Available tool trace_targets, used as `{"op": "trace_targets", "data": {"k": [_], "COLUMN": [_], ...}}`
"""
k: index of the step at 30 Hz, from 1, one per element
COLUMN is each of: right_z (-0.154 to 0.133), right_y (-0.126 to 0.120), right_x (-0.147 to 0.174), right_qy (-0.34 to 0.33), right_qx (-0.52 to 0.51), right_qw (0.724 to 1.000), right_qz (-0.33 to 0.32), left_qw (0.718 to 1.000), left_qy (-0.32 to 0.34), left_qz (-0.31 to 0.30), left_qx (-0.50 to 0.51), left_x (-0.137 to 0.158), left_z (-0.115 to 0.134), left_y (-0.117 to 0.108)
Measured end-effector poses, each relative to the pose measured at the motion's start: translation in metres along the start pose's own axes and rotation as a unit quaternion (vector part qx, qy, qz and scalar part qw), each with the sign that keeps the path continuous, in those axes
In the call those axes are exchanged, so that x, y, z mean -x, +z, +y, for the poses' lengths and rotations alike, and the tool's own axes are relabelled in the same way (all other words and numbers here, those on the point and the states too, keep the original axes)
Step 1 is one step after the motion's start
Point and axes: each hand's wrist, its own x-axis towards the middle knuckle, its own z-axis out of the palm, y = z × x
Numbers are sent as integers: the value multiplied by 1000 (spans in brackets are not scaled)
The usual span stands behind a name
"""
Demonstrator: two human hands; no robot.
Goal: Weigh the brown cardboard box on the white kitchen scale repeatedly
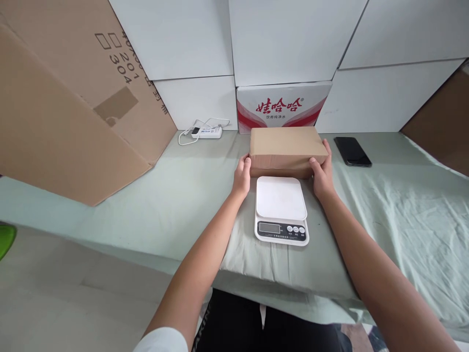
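Head view: brown box [287,142], grasped at its ends by left hand [242,177] and right hand [324,176], between white scale [280,198] and carton [284,106] lettered "娃哈哈 饮用纯净水"; large cardboard box [84,93] marked "201", "304" leftward; phone [352,151] rightward.

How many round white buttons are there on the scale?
3. On the scale, they form one row right of the display: the left button, the middle button and the right button. Nothing covers the panel, so none seems hidden.
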Motion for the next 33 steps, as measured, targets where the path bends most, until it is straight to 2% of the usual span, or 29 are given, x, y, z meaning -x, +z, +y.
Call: {"op": "trace_targets", "data": {"k": [8,14,26,33], "right_z": [-17,-15,-9,-4], "right_y": [3,4,3,0], "right_x": [4,3,1,-3], "right_qy": [40,21,22,6], "right_qx": [-13,-4,-2,-47], "right_qw": [999,1000,1000,999], "right_qz": [17,9,1,-9], "left_qw": [1000,999,999,999], "left_qy": [-3,-20,-17,13], "left_qz": [0,10,-4,-8], "left_qx": [16,-43,-51,-34], "left_x": [-4,-1,1,-9], "left_z": [-4,2,8,-4], "left_y": [0,-2,0,-2]}}
